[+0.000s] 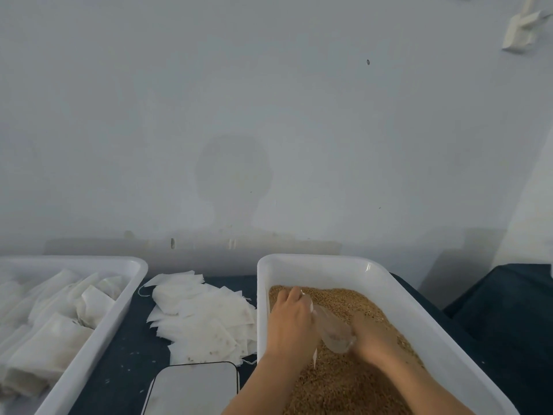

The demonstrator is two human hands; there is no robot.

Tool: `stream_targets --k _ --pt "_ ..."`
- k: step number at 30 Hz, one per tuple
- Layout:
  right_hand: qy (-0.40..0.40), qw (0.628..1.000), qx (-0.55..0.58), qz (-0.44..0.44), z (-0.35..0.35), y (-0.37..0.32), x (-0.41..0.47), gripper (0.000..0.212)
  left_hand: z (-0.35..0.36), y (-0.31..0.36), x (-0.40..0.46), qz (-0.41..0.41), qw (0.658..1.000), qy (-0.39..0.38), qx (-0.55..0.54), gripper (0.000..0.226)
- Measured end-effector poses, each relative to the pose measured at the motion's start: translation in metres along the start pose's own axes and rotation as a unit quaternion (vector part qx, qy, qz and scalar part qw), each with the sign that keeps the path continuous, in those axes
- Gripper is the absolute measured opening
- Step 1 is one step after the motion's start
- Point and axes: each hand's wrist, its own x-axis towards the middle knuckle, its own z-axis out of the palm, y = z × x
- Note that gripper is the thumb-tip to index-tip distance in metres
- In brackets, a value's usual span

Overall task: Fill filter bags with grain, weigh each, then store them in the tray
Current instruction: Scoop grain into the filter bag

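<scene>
A: The filter bag [308, 310] is barely visible, a thin white edge at the left hand [291, 319] over the grain [353, 381]. That hand's fingers curl round it, pinching it open, it seems. The right hand [375, 339] grips a clear scoop [333, 330], mouth tilted toward the bag, and lies partly in the grain.

B: What might go wrong from here?

A: The bag is limp and its opening is hard to see, so the pinch could let the mouth fold shut and the scoop would tip grain past it. Over the bin that loss is harmless, though the bag would then come up light at weighing. An overfull scoop could also pack the bag too full to close. And the drawstring hanging below the left hand might snag.

B: And the containers?

A: The white grain bin [401, 292] holds a deep brown bed of grain, sloping up toward the person. On the far left, the storage tray [131, 283] already holds many filled bags [59, 339] lying on their sides. Between the two, a loose heap of empty bags [203, 319] lies on the dark table [128, 354]. Just in front of that heap sits the scale [194, 387], its plate bare.
</scene>
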Motion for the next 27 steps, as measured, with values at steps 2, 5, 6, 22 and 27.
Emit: stream_targets --k 2,5,6,22,27 --pt "0.007 1.0 0.002 0.0 0.001 -0.001 0.001 0.072 -0.001 0.001 -0.001 -0.011 1.0 0.0 -0.023 0.013" --pt "0.011 1.0 -0.004 -0.024 -0.003 -0.001 -0.002 0.078 -0.002 0.001 -0.002 -0.028 0.999 0.013 -0.04 0.014" --pt "0.021 0.999 -0.013 -0.039 -0.008 0.0 -0.004 0.069 -0.002 0.001 -0.002 -0.03 0.998 0.022 -0.043 0.016" --pt "0.06 0.927 -0.295 -0.223 -0.049 0.01 -0.027 0.063 -0.002 -0.005 0.0 -0.043 0.998 0.031 -0.042 0.02" --pt "0.065 0.944 -0.173 -0.273 -0.017 0.003 -0.018 0.044 -0.002 -0.006 0.001 -0.052 0.998 0.03 -0.032 0.02"
